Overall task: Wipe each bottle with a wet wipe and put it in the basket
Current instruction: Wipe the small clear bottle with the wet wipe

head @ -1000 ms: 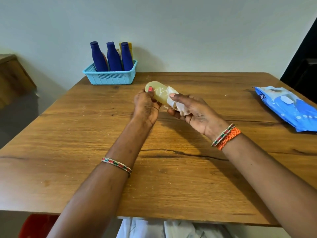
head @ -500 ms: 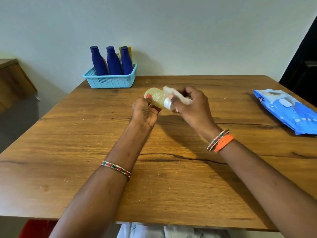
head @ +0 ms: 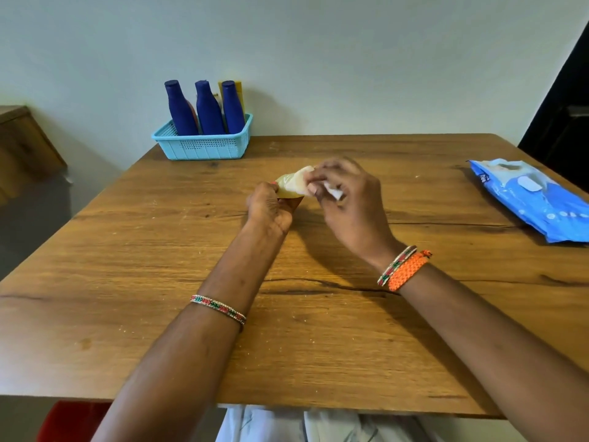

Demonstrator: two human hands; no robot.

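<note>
Both hands work above the middle of the worktop (head: 318,330): from my remote seat I see the left hand (head: 269,210) pinching one end of a pale yellow bottle (head: 288,186), while the right hand (head: 347,202) presses a white wet wipe (head: 333,191) around its other end. I judge the main risk is a slip, since a damp bottle held only by its end could twist free and drop onto the wood. At the far left edge, the light blue basket (head: 204,148) holds three dark blue bottles (head: 207,110) upright with a yellow item (head: 239,90) behind; crowding could topple them when this one goes in. A blue wipes pack (head: 535,199) lies well apart at right.
</note>
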